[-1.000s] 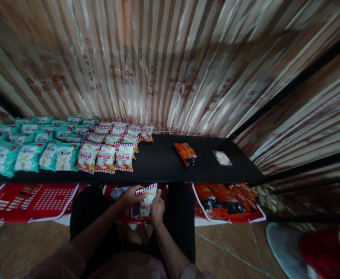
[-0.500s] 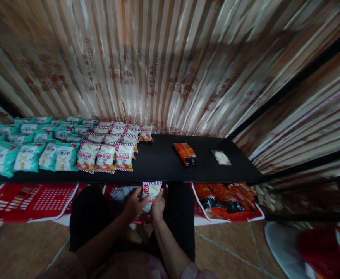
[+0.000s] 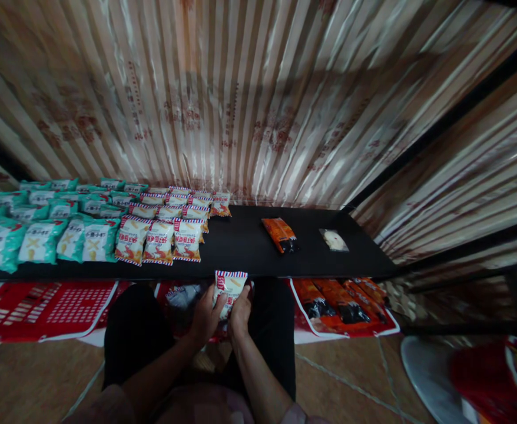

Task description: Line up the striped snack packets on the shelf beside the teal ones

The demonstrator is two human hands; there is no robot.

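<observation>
Black counter carries snack packets in rows, probably so fronts show; before its near edge I see left hand and right hand, fingers closed on opposite sides of one white packet, perhaps because it is soft.

White snack bag, red-and-blue-striped along the top, upright between left grip and right grip

Teal packets stand in rows at left on black shelf. Orange-and-black packet lies right of centre; small clear packet, white contents, lies near it. Striped curtain hangs behind; dark pole slants at right. Below, right-hand red basket holds orange packets. Floor is tiled.
</observation>
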